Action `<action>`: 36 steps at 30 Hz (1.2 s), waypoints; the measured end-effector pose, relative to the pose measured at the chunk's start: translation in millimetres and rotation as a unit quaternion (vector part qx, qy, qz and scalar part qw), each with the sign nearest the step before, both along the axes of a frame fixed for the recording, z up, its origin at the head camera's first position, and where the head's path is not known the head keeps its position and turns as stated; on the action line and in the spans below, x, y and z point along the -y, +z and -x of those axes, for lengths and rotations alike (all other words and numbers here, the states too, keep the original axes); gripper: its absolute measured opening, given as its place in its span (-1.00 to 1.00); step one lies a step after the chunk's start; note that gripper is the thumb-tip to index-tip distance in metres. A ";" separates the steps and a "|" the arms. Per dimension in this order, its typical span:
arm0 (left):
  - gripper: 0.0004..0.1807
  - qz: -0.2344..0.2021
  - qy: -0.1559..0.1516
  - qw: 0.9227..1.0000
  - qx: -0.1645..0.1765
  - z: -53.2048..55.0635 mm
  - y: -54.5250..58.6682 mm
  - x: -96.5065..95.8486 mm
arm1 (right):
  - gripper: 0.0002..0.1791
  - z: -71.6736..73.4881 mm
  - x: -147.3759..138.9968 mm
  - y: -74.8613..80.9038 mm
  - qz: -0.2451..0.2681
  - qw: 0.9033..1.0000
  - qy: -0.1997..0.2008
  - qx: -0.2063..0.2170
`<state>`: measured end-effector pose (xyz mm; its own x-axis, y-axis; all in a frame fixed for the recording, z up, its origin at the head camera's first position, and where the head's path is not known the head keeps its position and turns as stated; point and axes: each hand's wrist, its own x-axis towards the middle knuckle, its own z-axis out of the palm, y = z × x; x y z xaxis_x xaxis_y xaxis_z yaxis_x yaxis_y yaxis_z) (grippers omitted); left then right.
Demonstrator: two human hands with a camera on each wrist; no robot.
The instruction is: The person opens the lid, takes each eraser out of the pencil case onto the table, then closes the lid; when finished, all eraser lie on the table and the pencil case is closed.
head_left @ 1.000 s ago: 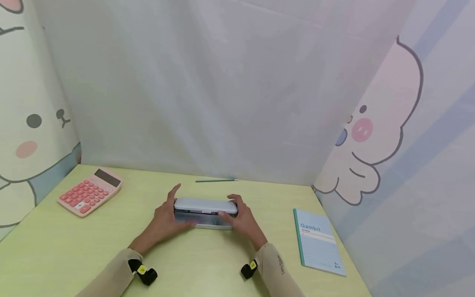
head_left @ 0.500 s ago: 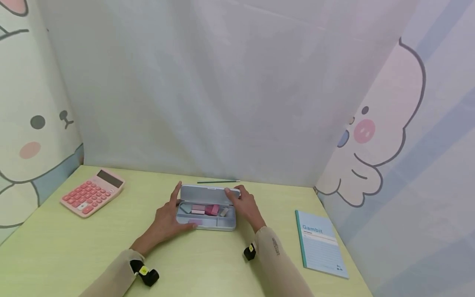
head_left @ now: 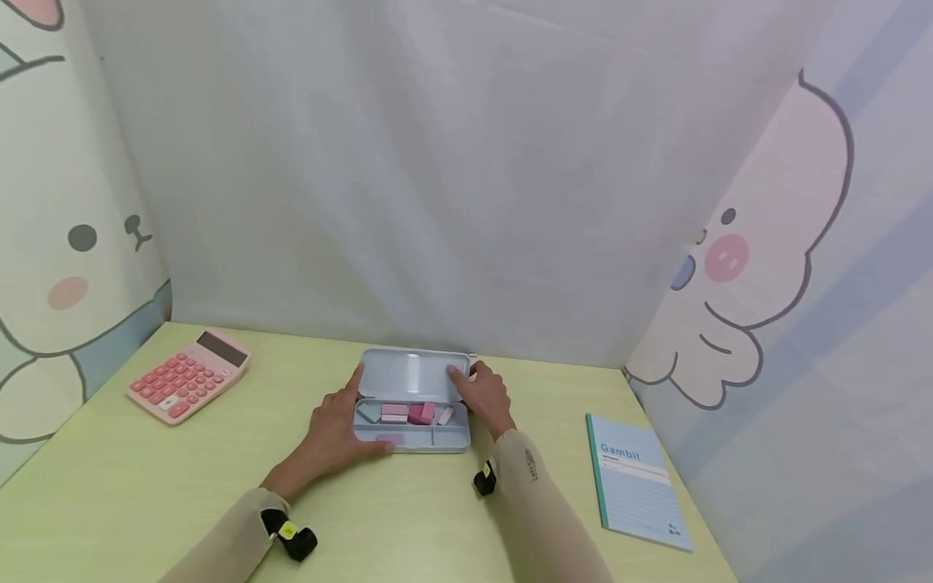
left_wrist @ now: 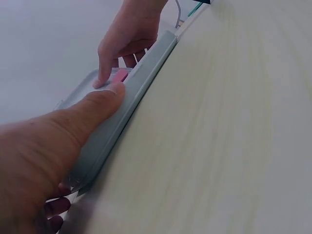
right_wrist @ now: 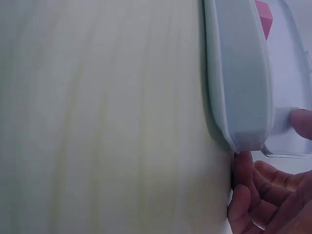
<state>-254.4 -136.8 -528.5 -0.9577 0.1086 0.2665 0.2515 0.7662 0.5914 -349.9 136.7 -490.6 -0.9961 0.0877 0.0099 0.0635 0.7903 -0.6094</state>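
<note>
A pale blue-grey pencil case [head_left: 414,438] lies with its lid [head_left: 386,376] raised and leaning back. In its rear compartment are pink erasers [head_left: 421,414], a pink-and-white block [head_left: 394,414], a teal piece [head_left: 369,411] and a small white piece [head_left: 445,416]. My left hand [head_left: 331,433] grips the case's left end, its thumb on the front edge; the left wrist view shows that thumb [left_wrist: 100,105] over the rim. My right hand [head_left: 490,401] holds the lid's right side, thumb [right_wrist: 303,122] on the inner face, the other fingers outside it.
A pink calculator [head_left: 191,376] lies at the left rear of the table [head_left: 394,518]. On the right, near the table's edge, is a blue Gambit notebook [head_left: 638,482]. Grey curtain [head_left: 408,178] hangs behind. The raised lid hides most of a thin dark stick at the back.
The lid has swung from nearly closed to leaning backward, exposing the erasers inside. My right hand has moved back with it. My left hand keeps its grip on the case's left end.
</note>
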 end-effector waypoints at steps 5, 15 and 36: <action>0.65 0.024 0.014 1.000 0.009 -0.5 0.8 0.7 | -0.33 -1.4 -4.7 -3.0 0.001 1.000 -0.002 0.017; 0.53 0.061 0.019 0.998 0.027 -1.4 -0.6 4.7 | -0.37 -6.4 -1.8 -7.5 -0.016 1.000 -0.007 0.019; 0.45 0.054 0.005 0.998 0.026 -2.4 -0.6 5.3 | -0.29 -29.8 -20.3 -3.2 0.095 0.989 0.106 -0.034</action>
